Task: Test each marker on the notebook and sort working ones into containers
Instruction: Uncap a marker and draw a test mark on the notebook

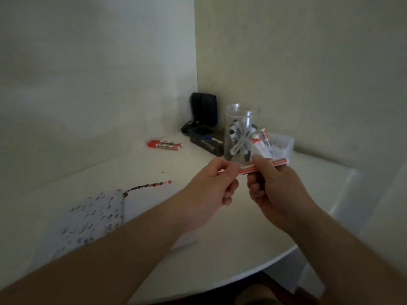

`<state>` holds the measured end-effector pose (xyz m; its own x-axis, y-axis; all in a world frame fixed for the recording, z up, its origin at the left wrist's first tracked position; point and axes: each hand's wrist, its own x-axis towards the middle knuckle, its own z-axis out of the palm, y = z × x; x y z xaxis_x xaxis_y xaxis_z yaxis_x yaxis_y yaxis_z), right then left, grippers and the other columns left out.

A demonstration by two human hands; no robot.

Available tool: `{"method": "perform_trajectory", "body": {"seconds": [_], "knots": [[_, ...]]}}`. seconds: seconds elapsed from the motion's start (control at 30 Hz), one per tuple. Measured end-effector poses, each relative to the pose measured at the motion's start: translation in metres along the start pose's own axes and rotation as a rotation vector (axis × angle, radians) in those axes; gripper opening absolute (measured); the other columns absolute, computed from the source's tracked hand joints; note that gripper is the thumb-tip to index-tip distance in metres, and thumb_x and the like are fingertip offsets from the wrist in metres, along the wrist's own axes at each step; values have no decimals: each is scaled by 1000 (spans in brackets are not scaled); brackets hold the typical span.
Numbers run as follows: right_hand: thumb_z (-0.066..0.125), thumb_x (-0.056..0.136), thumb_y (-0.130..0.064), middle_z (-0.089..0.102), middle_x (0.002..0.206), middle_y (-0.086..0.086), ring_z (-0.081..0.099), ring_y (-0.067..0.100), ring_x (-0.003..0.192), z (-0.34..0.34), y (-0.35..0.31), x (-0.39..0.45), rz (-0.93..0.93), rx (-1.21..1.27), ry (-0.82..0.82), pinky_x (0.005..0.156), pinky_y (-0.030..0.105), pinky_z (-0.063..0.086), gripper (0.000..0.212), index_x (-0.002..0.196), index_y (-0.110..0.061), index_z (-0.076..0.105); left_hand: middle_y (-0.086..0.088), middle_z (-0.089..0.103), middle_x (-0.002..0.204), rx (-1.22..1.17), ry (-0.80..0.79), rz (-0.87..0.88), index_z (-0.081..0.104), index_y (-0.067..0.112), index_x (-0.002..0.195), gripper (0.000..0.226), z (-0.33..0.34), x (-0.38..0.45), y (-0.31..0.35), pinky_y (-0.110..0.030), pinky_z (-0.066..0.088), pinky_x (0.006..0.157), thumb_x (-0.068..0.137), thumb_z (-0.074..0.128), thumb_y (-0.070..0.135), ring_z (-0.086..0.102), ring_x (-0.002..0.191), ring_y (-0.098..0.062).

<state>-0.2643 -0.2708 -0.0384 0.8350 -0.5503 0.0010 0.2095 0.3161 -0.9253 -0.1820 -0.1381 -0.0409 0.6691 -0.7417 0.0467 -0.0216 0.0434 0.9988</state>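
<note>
Both hands are raised above the white surface (220, 249), forearms reaching in from the lower edge and meeting near the middle of the view. Between them lies a red marker (262, 166), held roughly level. The right hand (279, 194) curls its fingers round the barrel, thumb on top, while the left hand (209, 192) pinches the marker's left end between thumb and forefinger; that end is mostly hidden, so I cannot tell if the cap is on.

Just behind the hands stands a clear jar (240, 133) with black-capped markers leaning inside, and beside it a clear tray (284, 144) holds red-capped ones. Two red markers (165, 144) lie on the surface further left. An open notebook (105, 214), with red and black test dots along its page, lies under the left forearm. A black device (203, 111) sits in the corner.
</note>
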Motion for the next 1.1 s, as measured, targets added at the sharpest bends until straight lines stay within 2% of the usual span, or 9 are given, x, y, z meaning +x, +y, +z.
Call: {"method": "perform_trajectory", "body": {"seconds": [0.1,0.2,0.37,0.5,0.57,0.63,0.8,0.97,1.1], "knots": [[61,105,-30,54,58,2,46,9,46,-35,-30,21,-213,-25,220,40,18,35,27,86,-10,65,0,60,78,240,-29,-32,59,27,115,16,12,12,0,-29,44,65,100,64,30,52,65,-10],[64,102,-34,56,57,1,49,12,47,-59,-60,52,-380,-137,394,45,24,38,28,80,-16,65,4,61,81,433,0,-7,61,39,109,15,3,18,-3,-26,46,63,97,66,32,54,66,-8],[69,94,-49,70,69,2,58,18,49,-59,-57,89,-367,-526,380,59,36,46,31,98,-19,71,9,58,75,598,20,45,63,40,106,16,-34,16,-11,-21,43,55,96,66,28,52,61,-3],[73,95,-39,68,72,4,60,16,52,-31,-50,79,-550,-569,419,59,33,49,19,108,-29,62,12,64,82,795,48,87,64,41,105,15,-84,10,-7,-20,46,65,95,66,31,58,69,-2],[71,96,-30,68,71,2,61,15,54,-5,-39,66,-649,-647,359,55,27,49,13,101,-35,60,11,64,89,943,103,122,65,43,99,14,-118,9,-7,-20,45,71,93,68,31,60,78,-3],[71,97,-24,69,69,1,61,11,53,30,-16,61,-655,-716,180,51,26,51,12,94,-32,62,11,62,90,1030,173,114,65,44,92,18,-155,6,-8,-20,42,73,91,70,27,59,81,-2],[70,98,-31,66,89,-10,65,11,77,112,62,115,-426,-1010,-132,67,28,55,11,107,-38,68,11,61,90,1049,327,68,66,41,90,17,-224,2,-23,-20,41,72,98,63,26,59,78,-1],[65,99,-34,56,133,0,60,17,108,166,108,196,-320,-1304,-130,100,35,52,39,138,-26,64,13,65,80,842,356,96,71,34,93,19,-236,6,-43,-23,48,60,101,55,28,61,57,-1],[52,95,-51,55,125,4,63,25,99,186,130,242,-303,-1583,-73,90,45,58,32,116,-31,66,13,66,77,793,377,92,72,32,96,19,-242,8,-45,-29,52,64,101,54,29,61,60,0]]}}
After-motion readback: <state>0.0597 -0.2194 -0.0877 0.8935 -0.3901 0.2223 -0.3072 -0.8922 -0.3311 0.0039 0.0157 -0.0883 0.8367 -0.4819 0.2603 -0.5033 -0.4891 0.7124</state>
